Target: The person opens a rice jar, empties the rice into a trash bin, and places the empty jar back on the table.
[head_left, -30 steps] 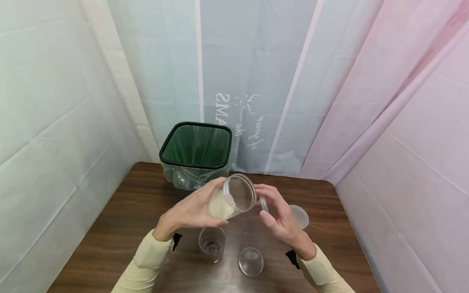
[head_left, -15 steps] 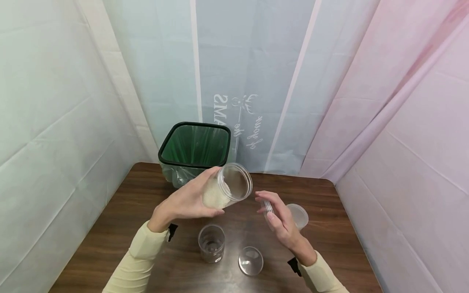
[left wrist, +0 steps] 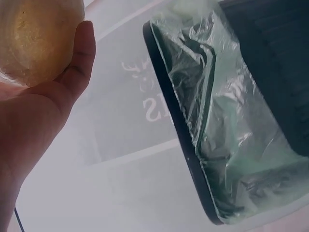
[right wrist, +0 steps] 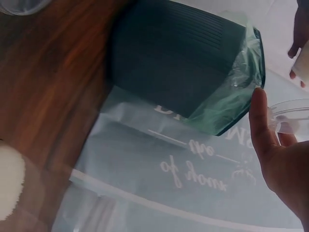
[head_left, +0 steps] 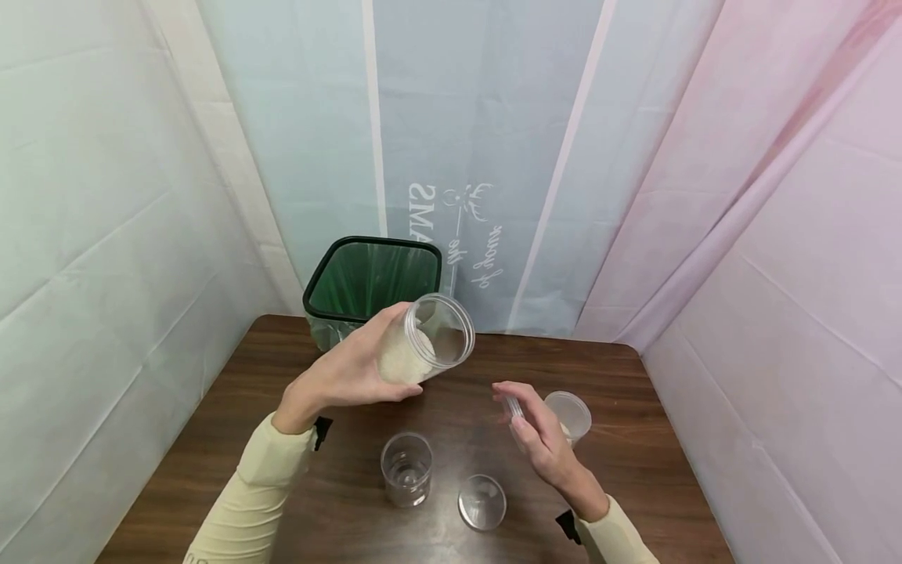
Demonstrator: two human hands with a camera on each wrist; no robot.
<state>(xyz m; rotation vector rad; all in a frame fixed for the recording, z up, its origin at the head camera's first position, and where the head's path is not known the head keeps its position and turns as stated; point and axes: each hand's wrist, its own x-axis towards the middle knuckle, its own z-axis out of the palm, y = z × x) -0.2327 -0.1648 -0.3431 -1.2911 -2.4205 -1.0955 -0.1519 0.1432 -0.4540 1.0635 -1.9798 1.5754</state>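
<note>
landmark for all positions: the green bin, lined with a translucent bag and standing behind the tabletop items at the far side. the left hand holds a clear jar just in front of the bin's near right corner as seen from the head. its fingers are clamped round the jar wall, thumb on the near side. the jar is tilted, mouth uncovered and facing up and right, with white grains settled in its lower part; it is raised off the tabletop. the right hand, right of the bin and nearer the wearer, pinches a clear round lid on edge between thumb and fingers, well apart from the jar. beyond that hand, farther right of the bin, stands a second container with white contents. nearer the wearer than the bin are an upright clear cup and, beside it, a clear disc. the cup's contents cannot be determined.
</note>
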